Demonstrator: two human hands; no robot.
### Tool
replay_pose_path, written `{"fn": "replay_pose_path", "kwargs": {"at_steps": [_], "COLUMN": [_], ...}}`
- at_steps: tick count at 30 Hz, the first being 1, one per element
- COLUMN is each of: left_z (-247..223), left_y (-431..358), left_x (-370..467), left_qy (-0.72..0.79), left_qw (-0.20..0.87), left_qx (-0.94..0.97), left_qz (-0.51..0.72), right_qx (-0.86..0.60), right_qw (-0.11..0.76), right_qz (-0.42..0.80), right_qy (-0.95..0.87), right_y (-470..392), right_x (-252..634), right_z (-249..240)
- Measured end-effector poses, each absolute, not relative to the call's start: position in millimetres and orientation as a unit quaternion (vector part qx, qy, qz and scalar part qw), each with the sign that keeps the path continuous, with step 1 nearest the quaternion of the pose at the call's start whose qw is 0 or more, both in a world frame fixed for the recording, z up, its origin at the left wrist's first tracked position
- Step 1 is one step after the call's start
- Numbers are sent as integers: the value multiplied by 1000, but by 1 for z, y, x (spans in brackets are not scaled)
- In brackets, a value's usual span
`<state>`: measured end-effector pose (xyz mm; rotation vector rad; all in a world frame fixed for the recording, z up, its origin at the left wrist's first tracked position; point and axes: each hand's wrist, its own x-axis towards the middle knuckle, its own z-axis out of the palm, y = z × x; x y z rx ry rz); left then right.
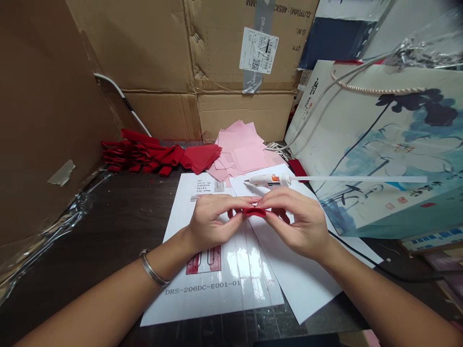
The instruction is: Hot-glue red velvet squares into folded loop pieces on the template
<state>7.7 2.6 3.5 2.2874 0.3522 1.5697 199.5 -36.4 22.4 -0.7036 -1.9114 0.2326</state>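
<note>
Between my two hands is a small folded piece of red fabric [255, 212], its near edge bulging in a loop. My left hand [213, 219] pinches its left end with thumb and fingers. At the opposite end my right hand [298, 219] pinches it the same way. Both hands hover over a printed sheet [220, 306] and a blank white sheet [300, 289] that overlaps it. Just beyond my fingers lies a white hot glue gun [269, 180], a long glue stick [358, 179] reaching out of its back to the right.
Folded red fabric strips [141, 152] are heaped at the back left, beside flat red pieces [200, 158]. Pink paper squares [240, 144] pile up at the back centre. Cardboard [155, 48] walls the left and back. A painted paper bag [390, 144] and a black cable [361, 258] are on the right.
</note>
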Motion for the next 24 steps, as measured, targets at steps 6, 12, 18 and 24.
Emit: {"fn": "replay_pose_path", "kwargs": {"at_steps": [6,12,18,24], "left_z": [4,3,3,4], "left_y": [1,1,1,0], "left_x": [8,9,9,11], "left_qy": [158,156,155,140], "left_qw": [199,210,218,209], "left_qx": [790,787,784,788], "left_qz": [558,559,560,561], "right_qx": [-298,-297,-289,-277], "right_qw": [526,538,538,543], "right_qz": [101,71,62,37], "right_qy": [-790,-786,-790,-792], "right_y": [-36,-34,-35,-33], "right_x": [200,200,200,200], "right_z": [24,25,24,23]}}
